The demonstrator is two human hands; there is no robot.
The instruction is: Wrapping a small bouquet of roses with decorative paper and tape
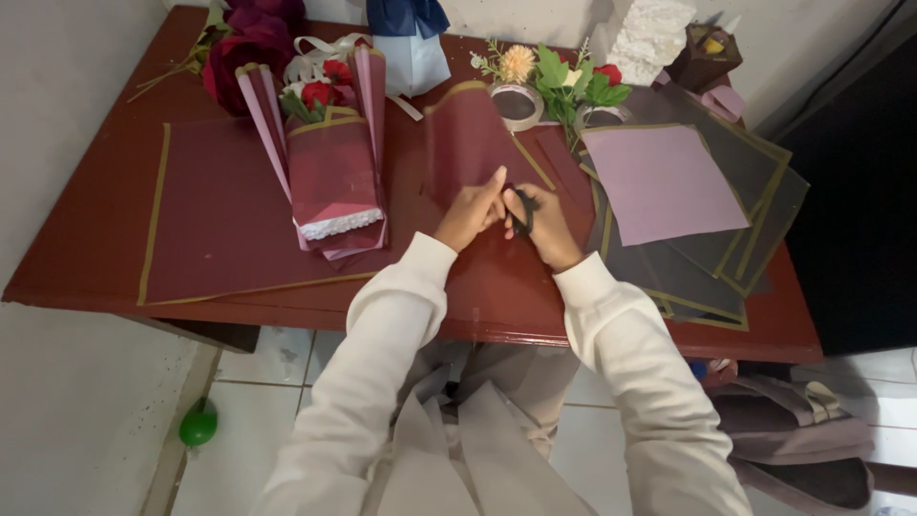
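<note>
Your cream sleeves [611,382] fill the bottom of the view, reaching up from your lap to the near edge of the dark red table [76,258]. Both hands meet near the middle of it. Your left hand [470,214] pinches the lower edge of a maroon wrapping sheet [463,143] between thumb and fingers, and the sheet stands up curled from the table just behind your knuckles. Your right hand [546,225] is closed through the black handles of a pair of scissors [522,212], held right against the left hand; you cannot tell from here how far the blades are open, since your fingers hide them.

To the left lies a wrapped bouquet [330,158] with red roses at its top and a white lace band near its foot, resting on a large maroon sheet with a gold border [210,220]. To the right, a stack of dark grey sheets [755,229] carries a pale mauve sheet [664,182] on top. Behind your hands sit two tape rolls [517,103], a cluster of green leaves and flowers [564,81] just beside them. Down on the tiled floor, at the left, a green balloon [199,425] lies by the wall.
</note>
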